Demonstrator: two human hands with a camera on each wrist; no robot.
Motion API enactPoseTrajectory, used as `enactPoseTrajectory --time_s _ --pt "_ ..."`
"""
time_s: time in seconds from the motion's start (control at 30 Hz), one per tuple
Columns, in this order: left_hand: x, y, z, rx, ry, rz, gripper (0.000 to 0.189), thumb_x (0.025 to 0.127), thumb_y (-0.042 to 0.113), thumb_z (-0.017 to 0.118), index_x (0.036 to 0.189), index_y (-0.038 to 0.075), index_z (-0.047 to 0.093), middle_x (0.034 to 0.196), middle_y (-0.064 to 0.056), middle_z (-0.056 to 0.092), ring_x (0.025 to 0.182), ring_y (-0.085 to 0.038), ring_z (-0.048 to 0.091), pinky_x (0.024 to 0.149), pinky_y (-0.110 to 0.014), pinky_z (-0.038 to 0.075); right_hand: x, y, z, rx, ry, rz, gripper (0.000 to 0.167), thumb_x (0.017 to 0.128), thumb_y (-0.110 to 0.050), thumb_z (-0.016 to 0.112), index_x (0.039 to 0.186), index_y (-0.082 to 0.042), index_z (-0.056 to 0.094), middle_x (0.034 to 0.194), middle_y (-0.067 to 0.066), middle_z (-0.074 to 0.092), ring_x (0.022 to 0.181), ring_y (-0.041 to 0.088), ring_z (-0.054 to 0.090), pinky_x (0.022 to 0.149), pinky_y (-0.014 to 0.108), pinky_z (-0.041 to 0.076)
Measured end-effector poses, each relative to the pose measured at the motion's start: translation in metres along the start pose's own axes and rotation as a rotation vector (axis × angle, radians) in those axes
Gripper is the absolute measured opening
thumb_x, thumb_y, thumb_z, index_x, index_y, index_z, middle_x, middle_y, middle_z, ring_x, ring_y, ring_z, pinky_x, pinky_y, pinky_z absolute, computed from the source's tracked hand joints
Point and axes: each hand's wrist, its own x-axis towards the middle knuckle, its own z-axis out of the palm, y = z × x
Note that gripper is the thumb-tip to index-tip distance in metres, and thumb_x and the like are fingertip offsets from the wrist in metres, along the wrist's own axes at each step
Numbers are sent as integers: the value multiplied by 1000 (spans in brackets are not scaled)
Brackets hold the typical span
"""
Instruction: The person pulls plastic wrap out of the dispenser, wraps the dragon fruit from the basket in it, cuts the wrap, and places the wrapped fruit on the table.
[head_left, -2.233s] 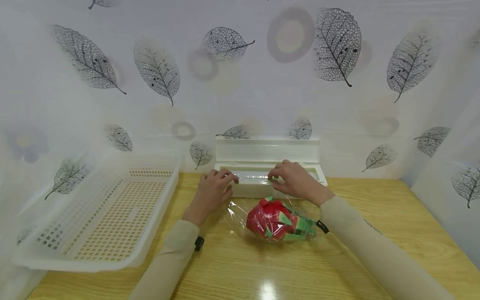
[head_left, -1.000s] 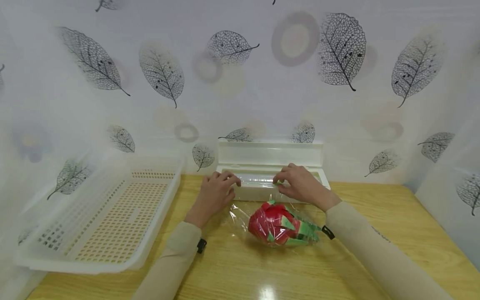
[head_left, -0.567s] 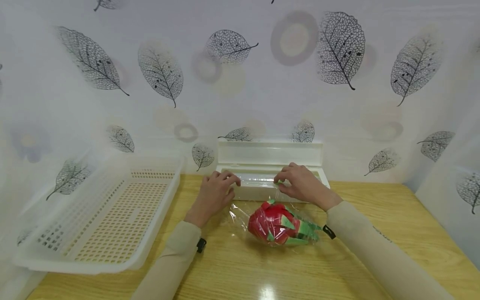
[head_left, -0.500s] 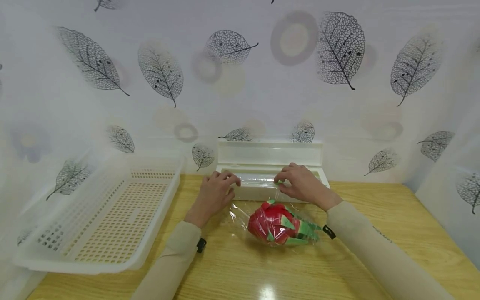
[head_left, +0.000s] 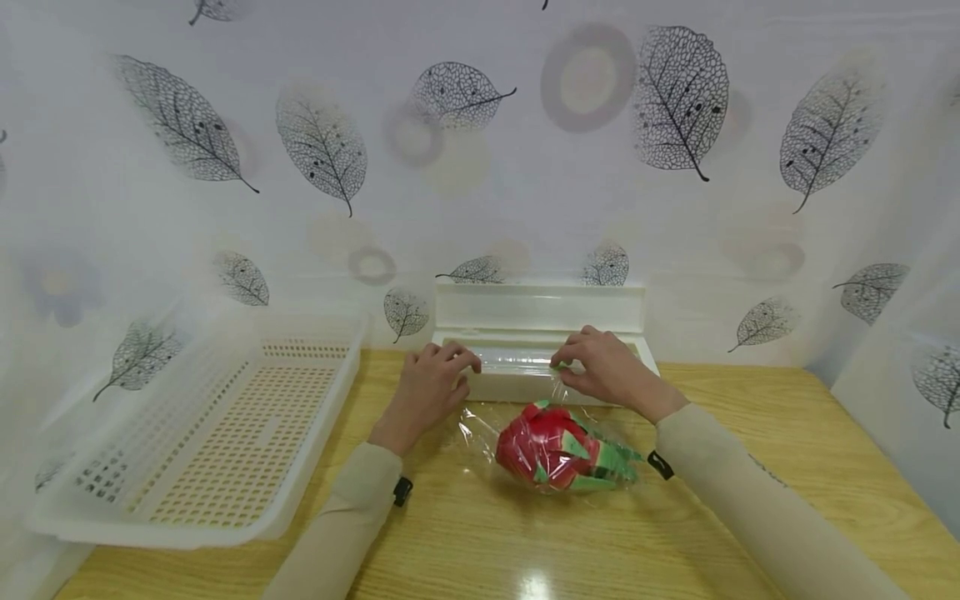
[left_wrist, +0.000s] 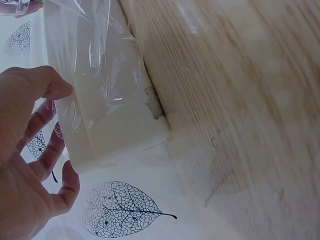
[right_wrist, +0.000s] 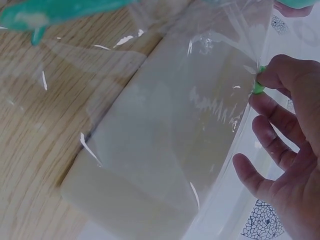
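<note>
A white cling film dispenser (head_left: 506, 388) lies at the back of the table, its lid (head_left: 540, 308) raised and a film roll (head_left: 513, 356) inside. My left hand (head_left: 431, 387) grips its left end, thumb on the front edge. Between right thumb and index finger, my right hand (head_left: 607, 371) pinches a small green slide cutter (right_wrist: 259, 82) on the dispenser's edge. Clear cling film (left_wrist: 115, 97) runs over the front wall and covers a red and green dragon fruit (head_left: 551, 446), which lies on its side before the dispenser.
A white perforated plastic basket (head_left: 247, 433) stands on the left of the wooden table (head_left: 465, 550). A leaf-printed sheet (head_left: 495, 192) hangs behind and at both sides.
My right hand has shifted slightly right along the dispenser's edge with the slide cutter. My left hand keeps its grip, and the dragon fruit stays in place.
</note>
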Motion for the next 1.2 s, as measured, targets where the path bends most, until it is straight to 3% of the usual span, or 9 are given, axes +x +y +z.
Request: enactPoseTrajectory --time_s 1.2 --pt "0 0 2 -4 7 -4 21 92 13 73 109 26 68 120 1 67 105 -31 63 83 -46 50 -6 5 1 7 39 -19 10 84 -13 80 94 -14 80 91 0 76 84 21 60 65 33 47"
